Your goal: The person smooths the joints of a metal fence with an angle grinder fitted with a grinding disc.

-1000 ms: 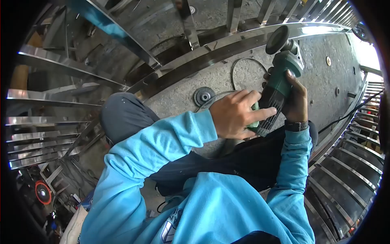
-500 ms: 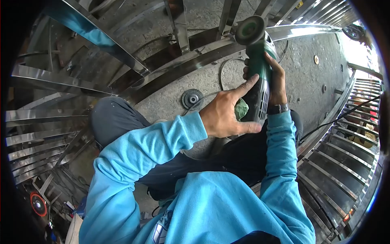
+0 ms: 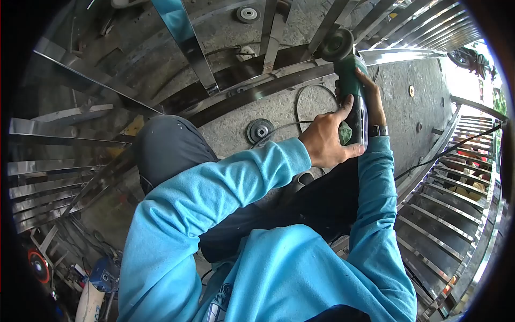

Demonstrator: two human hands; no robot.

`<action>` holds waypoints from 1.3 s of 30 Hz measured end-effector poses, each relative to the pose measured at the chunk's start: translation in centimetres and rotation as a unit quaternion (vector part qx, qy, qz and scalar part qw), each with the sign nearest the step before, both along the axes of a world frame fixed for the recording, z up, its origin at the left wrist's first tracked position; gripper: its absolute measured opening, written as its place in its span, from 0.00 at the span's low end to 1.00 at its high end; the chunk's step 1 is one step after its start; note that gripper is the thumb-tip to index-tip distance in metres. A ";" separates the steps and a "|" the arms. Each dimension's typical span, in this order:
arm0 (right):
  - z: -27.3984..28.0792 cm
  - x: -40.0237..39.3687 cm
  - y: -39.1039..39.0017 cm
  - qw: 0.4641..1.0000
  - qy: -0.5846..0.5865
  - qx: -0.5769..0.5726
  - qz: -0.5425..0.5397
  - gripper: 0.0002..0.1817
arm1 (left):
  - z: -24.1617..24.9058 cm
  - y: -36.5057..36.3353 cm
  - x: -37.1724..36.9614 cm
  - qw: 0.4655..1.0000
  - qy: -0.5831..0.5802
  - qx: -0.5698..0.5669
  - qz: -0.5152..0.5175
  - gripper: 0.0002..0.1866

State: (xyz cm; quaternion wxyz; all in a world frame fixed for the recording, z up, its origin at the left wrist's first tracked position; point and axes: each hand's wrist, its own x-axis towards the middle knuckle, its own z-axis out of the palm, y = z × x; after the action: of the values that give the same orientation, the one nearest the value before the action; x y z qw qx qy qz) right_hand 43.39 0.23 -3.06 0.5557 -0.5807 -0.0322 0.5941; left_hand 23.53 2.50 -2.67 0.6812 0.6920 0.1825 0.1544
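Head view: the right hand [image 3: 374, 101] is gripping the angle grinder [image 3: 350, 80] above the floor [image 3: 399, 96]; the left fingers [image 3: 346, 107] are spreading along its rear, their grip unclear. Seemingly, handling is underway; moving it is calling for fingers staying off the disc [image 3: 337, 45].

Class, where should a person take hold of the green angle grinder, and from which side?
Probably best around the long, narrow body of the angle grinder, from the right side, as the right hand does. The disc sits at the end farther from the wearer, so gripping the body behind it should help keep fingers clear.
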 end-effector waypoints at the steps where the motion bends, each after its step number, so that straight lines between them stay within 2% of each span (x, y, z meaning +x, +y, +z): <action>1: 0.0 -0.1 -0.1 1.000 -0.002 0.000 0.000 0.28 | 0.0 -0.1 0.0 1.000 -0.002 0.000 0.000 0.60; 10: 1.1 -0.9 -1.1 0.999 -0.027 -0.024 0.017 0.27 | 0.2 -1.5 -0.8 1.000 -0.009 -0.028 -0.006 0.62; 13: 1.0 -1.3 -2.2 0.999 -0.044 -0.024 0.016 0.25 | 0.7 -1.7 -1.2 0.999 0.026 -0.017 -0.041 0.68; 15: 1.5 -0.8 -3.4 0.997 -0.049 -0.016 0.055 0.24 | 1.0 -1.9 -1.2 0.990 0.057 -0.072 -0.110 0.73; 17: 2.4 -0.7 -4.0 0.979 -0.194 -0.005 0.069 0.26 | 1.1 -2.2 -0.8 0.986 0.036 -0.105 -0.121 0.76; 18: 3.3 -1.0 -4.1 0.979 -0.194 -0.004 0.056 0.31 | 1.4 -2.4 -0.6 0.985 0.024 -0.117 -0.122 0.77; 19: 4.1 -1.3 -4.1 0.978 -0.198 -0.004 0.060 0.31 | 1.7 -2.5 -0.2 0.984 0.011 -0.127 -0.123 0.77; 20: 4.9 -1.4 -4.0 0.968 -0.235 -0.004 0.084 0.33 | 1.3 -3.1 0.4 0.994 -0.006 -0.073 -0.085 0.79; 21: 5.7 -1.6 -3.9 0.956 -0.273 -0.004 0.105 0.35 | 1.8 -3.1 0.5 0.994 -0.011 -0.071 -0.085 0.79; 22: 6.7 -2.1 -3.4 0.945 -0.300 -0.003 0.131 0.40 | 2.2 -2.9 0.6 0.992 -0.008 -0.104 -0.073 0.80; 23: 7.0 -2.3 -3.1 0.944 -0.304 -0.002 0.128 0.40 | 2.6 -2.8 0.7 0.989 -0.004 -0.137 -0.062 0.81; 25: 7.0 -1.9 -1.7 0.878 -0.422 -0.032 0.222 0.45 | 2.9 -2.8 1.0 0.987 -0.037 -0.152 -0.030 0.81; 26: 6.1 -1.1 -1.1 0.866 -0.435 -0.018 0.247 0.49 | 3.4 -2.6 0.8 0.968 -0.070 -0.242 -0.011 0.80; 27: 6.4 -1.4 -0.3 0.864 -0.437 -0.017 0.247 0.49 | 3.7 -2.4 0.7 0.939 -0.102 -0.330 0.009 0.78; 28: 6.6 -1.7 0.8 0.827 -0.486 -0.028 0.281 0.50 | 3.2 -2.4 1.4 0.925 -0.109 -0.362 0.040 0.70; 29: 6.8 -2.1 1.8 0.785 -0.533 -0.036 0.313 0.51 | 3.0 -2.1 1.5 0.924 -0.112 -0.362 0.042 0.70; 31: 6.8 -2.0 3.6 0.773 -0.534 -0.062 0.339 0.54 | 3.3 -1.3 1.5 0.906 -0.094 -0.407 0.064 0.62; 32: 6.6 -2.0 4.4 0.750 -0.549 -0.071 0.362 0.54 | 3.4 -0.9 1.5 0.889 -0.123 -0.434 0.074 0.56; 34: 6.7 -2.2 5.5 0.687 -0.588 -0.093 0.416 0.57 | 3.9 -0.6 1.0 0.872 -0.139 -0.465 0.070 0.55; 35: 6.8 -2.3 5.7 0.686 -0.589 -0.093 0.418 0.57 | 4.1 -0.4 0.8 0.854 -0.154 -0.494 0.064 0.55; 39: 6.9 -3.2 5.5 0.666 -0.604 -0.119 0.422 0.58 | 3.3 -0.1 0.8 0.862 -0.161 -0.479 0.031 0.55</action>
State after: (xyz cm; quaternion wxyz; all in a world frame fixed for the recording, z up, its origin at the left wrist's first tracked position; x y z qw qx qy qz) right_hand 40.24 5.69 3.87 0.0307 -0.7976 -0.5314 0.2836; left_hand 24.32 2.43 0.59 0.9436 0.2396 0.1428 0.1782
